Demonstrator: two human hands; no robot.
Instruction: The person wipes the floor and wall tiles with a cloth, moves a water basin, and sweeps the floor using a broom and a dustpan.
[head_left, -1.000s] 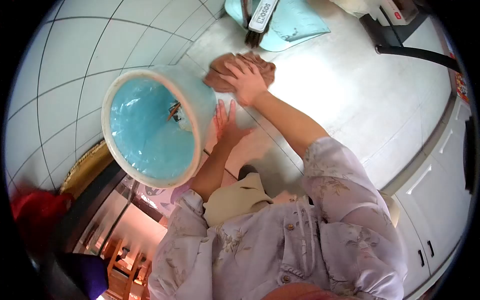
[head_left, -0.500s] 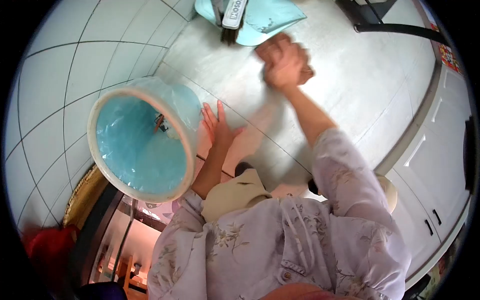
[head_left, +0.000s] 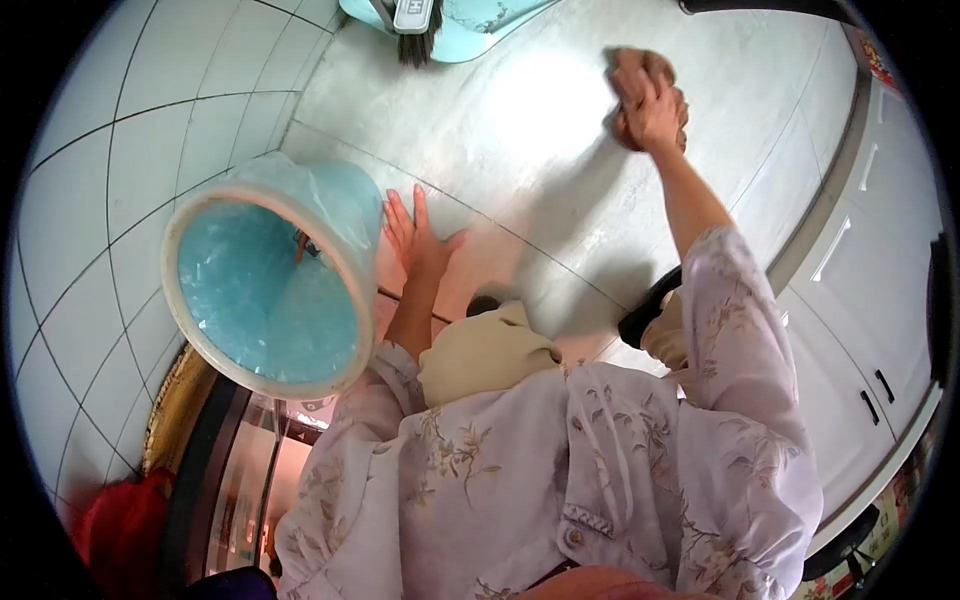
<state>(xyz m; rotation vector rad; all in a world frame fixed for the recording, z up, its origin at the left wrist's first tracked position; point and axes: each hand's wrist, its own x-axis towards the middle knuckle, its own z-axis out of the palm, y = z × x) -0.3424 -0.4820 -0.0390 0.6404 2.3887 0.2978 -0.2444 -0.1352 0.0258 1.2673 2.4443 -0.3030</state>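
Note:
Pressed to the pale floor tiles (head_left: 480, 150) at the upper right, my right hand (head_left: 655, 112) grips a bunched brown cloth (head_left: 630, 72). The cloth sticks out past the fingers on both sides. My left hand (head_left: 418, 240) has its fingers spread and is beside the blue trash can (head_left: 350, 195). Whether its fingertips touch the can or only the floor, I cannot tell. The can has a clear plastic liner and a pale rim, and its mouth faces me. A few small scraps (head_left: 303, 243) lie inside it.
A light blue dustpan (head_left: 490, 25) and a dark-bristled brush (head_left: 415, 35) lie at the top. White tiled wall (head_left: 150, 150) stands on the left, white cabinets (head_left: 835, 330) on the right. A red cloth-like thing (head_left: 125, 525) is at the lower left.
My right hand has moved the brown cloth to the right across the floor, away from the dustpan. My left hand stays beside the trash can. The view has shifted slightly.

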